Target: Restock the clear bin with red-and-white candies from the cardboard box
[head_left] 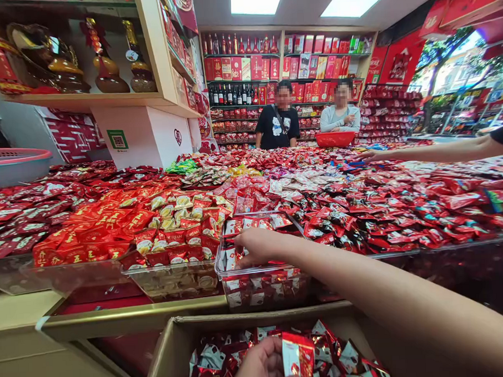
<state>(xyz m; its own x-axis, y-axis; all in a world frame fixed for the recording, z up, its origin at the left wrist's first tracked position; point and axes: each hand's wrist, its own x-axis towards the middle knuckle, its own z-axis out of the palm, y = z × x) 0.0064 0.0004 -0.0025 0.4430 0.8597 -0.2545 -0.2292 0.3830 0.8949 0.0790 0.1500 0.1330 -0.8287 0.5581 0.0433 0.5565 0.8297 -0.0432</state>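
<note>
Cardboard box (177,342) sits just in front of the tabletop's gold edge (136,316), loaded with red-and-white packets (213,357), bare cardboard showing on its right. Left hand (261,366)'s pinching one packet (298,354) above them. Right hand (252,247)'s down inside a clear bin (238,273) of similar ones, squeezed among other heaped bins (171,266); can't tell if it's grabbed any.

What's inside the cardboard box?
The cardboard box holds loose, red and white packets; the left hand grips one packet. Lower layers and whatever's beneath that hand are hidden.
</note>
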